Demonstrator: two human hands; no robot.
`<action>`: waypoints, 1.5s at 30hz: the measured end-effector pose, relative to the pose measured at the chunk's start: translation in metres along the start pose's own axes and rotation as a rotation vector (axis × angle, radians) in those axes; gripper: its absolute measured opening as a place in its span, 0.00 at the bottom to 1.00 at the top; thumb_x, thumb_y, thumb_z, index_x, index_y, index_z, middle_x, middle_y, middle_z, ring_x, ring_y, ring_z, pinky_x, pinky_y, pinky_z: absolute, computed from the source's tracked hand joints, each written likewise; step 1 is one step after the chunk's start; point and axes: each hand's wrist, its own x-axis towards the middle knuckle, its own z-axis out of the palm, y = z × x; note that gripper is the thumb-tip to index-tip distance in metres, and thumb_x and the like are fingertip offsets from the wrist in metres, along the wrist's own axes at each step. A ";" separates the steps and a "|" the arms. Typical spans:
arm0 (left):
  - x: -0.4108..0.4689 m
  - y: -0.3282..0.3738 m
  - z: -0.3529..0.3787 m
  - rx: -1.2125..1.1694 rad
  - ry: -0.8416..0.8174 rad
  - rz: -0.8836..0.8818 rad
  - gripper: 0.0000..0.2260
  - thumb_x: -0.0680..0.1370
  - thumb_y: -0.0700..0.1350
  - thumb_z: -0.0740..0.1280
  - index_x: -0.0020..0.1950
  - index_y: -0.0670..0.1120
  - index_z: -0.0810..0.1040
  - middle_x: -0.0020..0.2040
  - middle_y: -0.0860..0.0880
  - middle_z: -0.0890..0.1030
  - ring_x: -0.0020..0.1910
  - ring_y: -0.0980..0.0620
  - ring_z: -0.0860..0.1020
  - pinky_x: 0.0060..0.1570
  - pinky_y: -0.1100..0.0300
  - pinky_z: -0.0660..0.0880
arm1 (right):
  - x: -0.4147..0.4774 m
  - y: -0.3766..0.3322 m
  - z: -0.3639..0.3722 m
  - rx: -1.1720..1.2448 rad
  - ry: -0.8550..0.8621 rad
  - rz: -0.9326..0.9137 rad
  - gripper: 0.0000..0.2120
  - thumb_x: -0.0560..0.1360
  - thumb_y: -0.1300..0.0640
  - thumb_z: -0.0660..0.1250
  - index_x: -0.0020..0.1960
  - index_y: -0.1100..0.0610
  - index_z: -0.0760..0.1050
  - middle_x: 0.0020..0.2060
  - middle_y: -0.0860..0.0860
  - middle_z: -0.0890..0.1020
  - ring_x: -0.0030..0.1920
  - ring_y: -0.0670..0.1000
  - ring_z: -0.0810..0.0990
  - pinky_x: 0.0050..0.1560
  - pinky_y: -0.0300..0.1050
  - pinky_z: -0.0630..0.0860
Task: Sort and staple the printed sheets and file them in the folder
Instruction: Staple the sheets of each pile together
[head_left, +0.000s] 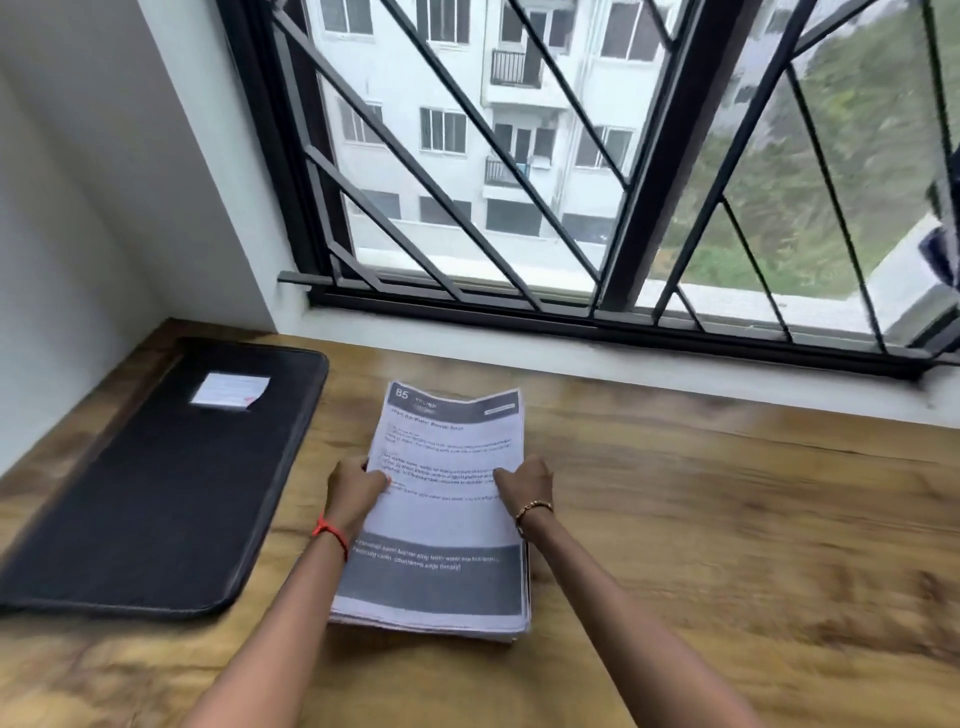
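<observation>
A thick stack of printed sheets (436, 582) lies on the wooden table (727, 509) in front of me; its top page bears the number 85 in a dark header and a grey band lower down. My left hand (356, 488) grips the left edge of the upper sheets, and my right hand (524, 483) grips their right edge, so their far end is lifted and slightly bowed. A black zip folder (156, 483) lies closed and flat to the left, with a small white label (228, 389) on its cover. No stapler is in view.
The table runs up to a white window sill (571, 358) at the back and a white wall (78, 208) on the left. A barred window with a dark frame (649, 156) stands behind the sill. Bare wood stretches to the right of the stack.
</observation>
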 end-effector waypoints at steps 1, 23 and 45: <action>0.000 -0.002 -0.002 0.045 0.025 0.006 0.07 0.62 0.39 0.65 0.37 0.39 0.79 0.33 0.45 0.77 0.35 0.48 0.74 0.34 0.60 0.68 | -0.001 -0.001 0.005 -0.039 -0.017 0.002 0.13 0.71 0.63 0.63 0.51 0.72 0.74 0.45 0.61 0.78 0.45 0.56 0.76 0.40 0.44 0.69; -0.003 -0.024 0.079 0.363 -0.106 0.185 0.21 0.76 0.37 0.64 0.67 0.32 0.65 0.63 0.34 0.65 0.64 0.36 0.65 0.65 0.52 0.61 | 0.005 0.042 -0.042 -0.258 0.107 0.129 0.20 0.75 0.56 0.61 0.61 0.68 0.67 0.62 0.62 0.68 0.64 0.62 0.67 0.63 0.48 0.65; -0.084 0.002 0.250 0.154 -0.268 0.412 0.30 0.78 0.37 0.64 0.76 0.39 0.52 0.77 0.44 0.53 0.76 0.51 0.51 0.70 0.65 0.47 | 0.048 0.186 -0.240 0.001 0.013 0.006 0.34 0.67 0.44 0.62 0.70 0.58 0.68 0.68 0.53 0.71 0.69 0.54 0.69 0.70 0.51 0.65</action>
